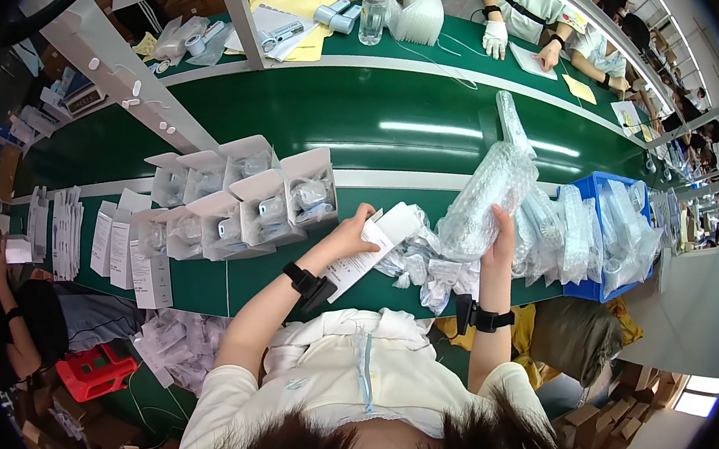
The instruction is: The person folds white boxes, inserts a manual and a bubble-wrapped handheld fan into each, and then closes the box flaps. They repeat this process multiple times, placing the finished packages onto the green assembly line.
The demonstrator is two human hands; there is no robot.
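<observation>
My left hand [353, 233] grips a slim white carton [353, 272] with printed text, tilted over the green bench; one end flap stands open. In my right hand [502, 236] is a long item in bubble wrap [484, 201], its narrow end pointing up and away. The wrapping hides what is inside. Between my hands lies a heap of small clear plastic bags [433, 262], their contents too blurred to name. Several open white boxes [268, 211], holding plastic-wrapped parts, stand in rows left of my left hand.
On the right, more bubble-wrapped items [573, 236] lie against a blue crate [595, 195]. Flat white cartons [69, 233] stand at far left. A metal post [137, 81] rises beyond the boxes. Across the green belt [323, 99] are a water bottle [374, 14] and a co-worker's gloved hand [495, 39].
</observation>
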